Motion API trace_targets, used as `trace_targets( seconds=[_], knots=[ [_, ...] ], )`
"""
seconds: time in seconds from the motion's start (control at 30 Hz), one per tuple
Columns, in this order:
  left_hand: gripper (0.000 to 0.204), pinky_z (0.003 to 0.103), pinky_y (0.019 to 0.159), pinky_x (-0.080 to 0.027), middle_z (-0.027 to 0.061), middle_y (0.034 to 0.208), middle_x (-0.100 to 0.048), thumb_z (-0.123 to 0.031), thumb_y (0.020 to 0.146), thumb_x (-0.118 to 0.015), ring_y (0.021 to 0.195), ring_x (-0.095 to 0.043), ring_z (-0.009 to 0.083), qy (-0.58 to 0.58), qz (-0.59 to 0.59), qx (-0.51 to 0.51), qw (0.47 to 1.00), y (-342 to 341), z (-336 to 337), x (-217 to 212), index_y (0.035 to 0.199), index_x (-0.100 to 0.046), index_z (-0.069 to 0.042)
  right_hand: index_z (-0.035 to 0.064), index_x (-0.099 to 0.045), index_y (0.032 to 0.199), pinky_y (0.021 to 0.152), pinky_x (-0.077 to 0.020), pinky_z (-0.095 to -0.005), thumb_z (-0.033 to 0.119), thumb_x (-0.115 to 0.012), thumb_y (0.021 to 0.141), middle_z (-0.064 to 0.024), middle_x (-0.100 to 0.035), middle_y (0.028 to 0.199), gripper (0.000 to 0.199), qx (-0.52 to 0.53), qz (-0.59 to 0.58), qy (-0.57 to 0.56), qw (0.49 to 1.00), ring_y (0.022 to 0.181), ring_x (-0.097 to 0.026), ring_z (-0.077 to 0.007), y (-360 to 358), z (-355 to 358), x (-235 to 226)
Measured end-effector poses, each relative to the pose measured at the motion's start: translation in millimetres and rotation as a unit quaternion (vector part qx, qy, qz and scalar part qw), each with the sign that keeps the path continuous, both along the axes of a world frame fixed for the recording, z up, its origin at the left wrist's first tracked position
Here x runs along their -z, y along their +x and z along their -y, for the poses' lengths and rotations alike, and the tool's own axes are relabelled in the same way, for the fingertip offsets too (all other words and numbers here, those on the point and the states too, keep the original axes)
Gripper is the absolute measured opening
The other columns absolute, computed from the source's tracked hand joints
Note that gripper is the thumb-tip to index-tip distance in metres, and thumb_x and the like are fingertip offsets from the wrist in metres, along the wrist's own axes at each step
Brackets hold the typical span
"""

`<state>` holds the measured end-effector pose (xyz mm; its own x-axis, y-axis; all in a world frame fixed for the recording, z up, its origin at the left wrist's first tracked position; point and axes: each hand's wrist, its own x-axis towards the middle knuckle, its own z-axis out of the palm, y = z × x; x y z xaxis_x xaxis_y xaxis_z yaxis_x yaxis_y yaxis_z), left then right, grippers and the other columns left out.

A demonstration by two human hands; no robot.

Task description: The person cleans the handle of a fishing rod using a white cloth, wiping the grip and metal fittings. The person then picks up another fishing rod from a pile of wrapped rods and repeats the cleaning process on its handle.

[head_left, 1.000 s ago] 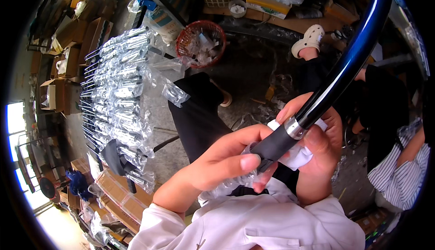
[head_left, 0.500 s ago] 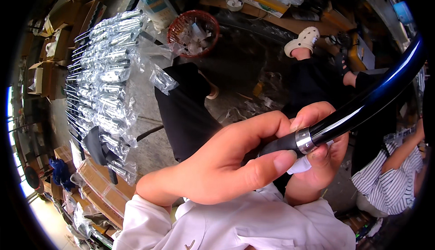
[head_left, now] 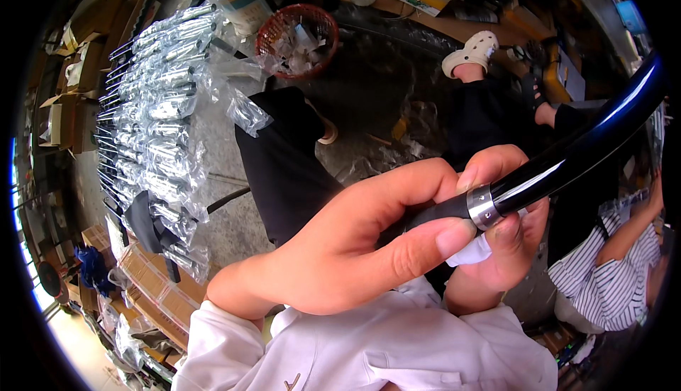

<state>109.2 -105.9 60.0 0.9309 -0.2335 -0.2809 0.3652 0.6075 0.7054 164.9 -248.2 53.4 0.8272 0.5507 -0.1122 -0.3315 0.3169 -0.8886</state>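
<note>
Squarely before the wearer's chest in the head view, a glossy black tube (head_left: 582,153) slants from the upper right down to a bright metal collar (head_left: 484,207) and a matte dark sleeve (head_left: 441,214), all of it held up off the floor (head_left: 230,231). The left hand (head_left: 347,249) has its grip closed around the sleeve, the thumb lying along the near side with its tip just beside the collar and the fingers bent over the far side. The right hand (head_left: 505,260) also keeps a narrow grip, its fingertips touching the tube and collar from above and below, with a white cloth (head_left: 470,250) between its palm and the sleeve. Where the sleeve ends is hidden behind the left hand.

To the left, well apart from the hands, metal rods in clear plastic (head_left: 159,118) lie in a long row, near a taped cardboard box (head_left: 152,285). Beyond the wearer's knee stands a red basket (head_left: 331,45) holding pale scraps. At the right sits another person in a striped garment (head_left: 603,267).
</note>
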Motion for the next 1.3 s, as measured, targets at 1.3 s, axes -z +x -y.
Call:
trace_targets(
  seconds=[1.3],
  knots=[
    [0.050, 0.020, 0.053, -0.029, 0.0019, 0.071, -0.049, -0.042, 0.076, -0.065, 0.062, -0.042, 0.0060, 0.025, -0.052, 0.013, 0.998, -2, 4, -1, 0.097, -0.055, 0.003, -0.0085, -0.045, 0.097, 0.060, -0.0415, -0.0164, 0.032, -0.066, 0.079, -0.0100, -0.050, 0.088, 0.049, -0.022, -0.001, -0.032, 0.999, 0.069, -0.051, -0.0076, 0, 10, 2]
  ],
)
